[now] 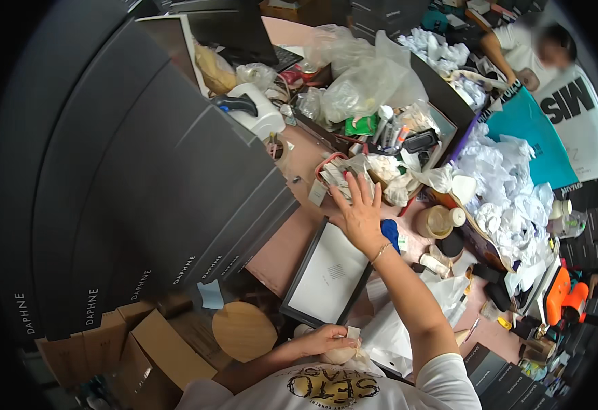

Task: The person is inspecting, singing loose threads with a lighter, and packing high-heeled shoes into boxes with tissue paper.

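Observation:
My right hand [364,222] reaches forward over the table with its fingers spread. Its fingertips are over a small red-rimmed basket [321,167] of white tags or slips [336,172]; whether they touch is hidden. My left hand [323,339] is held low against my shirt, fingers curled round a pale beige bundle [340,354] whose kind I cannot make out. Between the hands lies a black shallow box [303,270] lined with white paper [329,273]. A small blue item [390,234] sits beside my right wrist.
Tall stacks of dark grey boxes [142,171] rise at the left, above open cartons [169,352] and a round wooden stool [244,331]. Clear plastic bags [367,82], a jar [435,222] and heaped white paper [510,191] crowd the table. Another person [524,55] works at the far right.

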Demonstrator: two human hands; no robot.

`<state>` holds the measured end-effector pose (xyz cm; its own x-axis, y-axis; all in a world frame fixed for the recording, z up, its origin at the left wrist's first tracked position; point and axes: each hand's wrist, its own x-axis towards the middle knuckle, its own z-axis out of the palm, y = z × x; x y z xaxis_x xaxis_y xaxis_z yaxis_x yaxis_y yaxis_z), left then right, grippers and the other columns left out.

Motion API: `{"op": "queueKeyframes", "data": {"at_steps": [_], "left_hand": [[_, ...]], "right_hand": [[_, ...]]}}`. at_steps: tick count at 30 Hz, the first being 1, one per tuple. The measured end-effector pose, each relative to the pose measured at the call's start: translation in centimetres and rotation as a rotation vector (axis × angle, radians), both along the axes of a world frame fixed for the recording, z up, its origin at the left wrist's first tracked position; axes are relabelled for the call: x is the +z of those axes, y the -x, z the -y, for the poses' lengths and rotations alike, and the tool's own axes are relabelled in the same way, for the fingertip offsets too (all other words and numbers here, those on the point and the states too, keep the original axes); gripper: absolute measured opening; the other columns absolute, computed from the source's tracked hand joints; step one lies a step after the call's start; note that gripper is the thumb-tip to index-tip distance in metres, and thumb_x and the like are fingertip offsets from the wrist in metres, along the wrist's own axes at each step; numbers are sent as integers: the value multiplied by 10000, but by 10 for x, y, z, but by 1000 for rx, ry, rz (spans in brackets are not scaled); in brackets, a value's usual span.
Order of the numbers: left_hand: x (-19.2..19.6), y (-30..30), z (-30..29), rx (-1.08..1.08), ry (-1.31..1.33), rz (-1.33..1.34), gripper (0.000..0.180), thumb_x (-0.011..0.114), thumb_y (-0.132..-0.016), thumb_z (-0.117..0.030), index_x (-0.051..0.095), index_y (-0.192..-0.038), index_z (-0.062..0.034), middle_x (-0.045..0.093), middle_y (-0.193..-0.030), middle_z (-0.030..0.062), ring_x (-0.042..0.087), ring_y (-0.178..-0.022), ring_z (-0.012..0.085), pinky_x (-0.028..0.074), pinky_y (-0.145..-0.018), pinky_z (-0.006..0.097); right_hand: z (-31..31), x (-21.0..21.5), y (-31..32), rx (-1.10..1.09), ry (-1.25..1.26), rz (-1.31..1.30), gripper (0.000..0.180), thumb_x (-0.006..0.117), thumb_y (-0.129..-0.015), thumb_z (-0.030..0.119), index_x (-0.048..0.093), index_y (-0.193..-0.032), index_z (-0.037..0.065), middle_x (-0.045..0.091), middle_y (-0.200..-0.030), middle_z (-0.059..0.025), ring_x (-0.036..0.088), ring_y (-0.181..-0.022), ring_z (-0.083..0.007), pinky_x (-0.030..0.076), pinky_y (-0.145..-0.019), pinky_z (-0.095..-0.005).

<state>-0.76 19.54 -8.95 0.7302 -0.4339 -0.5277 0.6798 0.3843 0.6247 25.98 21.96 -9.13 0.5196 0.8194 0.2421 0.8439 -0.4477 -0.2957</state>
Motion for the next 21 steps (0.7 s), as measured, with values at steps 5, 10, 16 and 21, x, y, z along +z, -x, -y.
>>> {"op": "queueKeyframes", "data": {"at_steps": [5,10,16,21], "left_hand": [[-9,11,-9,61,35,13,318,545,-937,-238,594,-1165,-23,630,-1071,48,536,-1034,102,391,-929,251],[-3,8,-14,68,53,14,328,548,-934,-249,595,-1162,-18,633,-1066,55,536,-1041,108,387,-935,252],[-4,9,-14,66,34,61,334,544,-935,-257,589,-1161,-15,631,-1055,51,539,-1031,108,391,-926,254],[1,6,-13,54,44,26,330,541,-936,-250,583,-1167,-18,629,-1054,48,542,-1023,104,396,-916,252]], "right_hand": [[-20,-34,-42,-17,-60,168,357,649,-730,201,582,-1067,109,597,-1005,-33,515,-1010,-221,365,-831,-423],[-22,-31,-59,-48,-64,48,308,643,-734,176,610,-1024,78,607,-914,-52,533,-910,-236,386,-765,-381],[-27,-31,-58,-65,-78,71,243,654,-721,173,619,-942,79,597,-847,-56,535,-864,-247,381,-736,-387],[-26,-25,-50,-34,-5,135,196,686,-687,216,606,-811,87,596,-797,-47,532,-852,-237,368,-733,-386]]}}
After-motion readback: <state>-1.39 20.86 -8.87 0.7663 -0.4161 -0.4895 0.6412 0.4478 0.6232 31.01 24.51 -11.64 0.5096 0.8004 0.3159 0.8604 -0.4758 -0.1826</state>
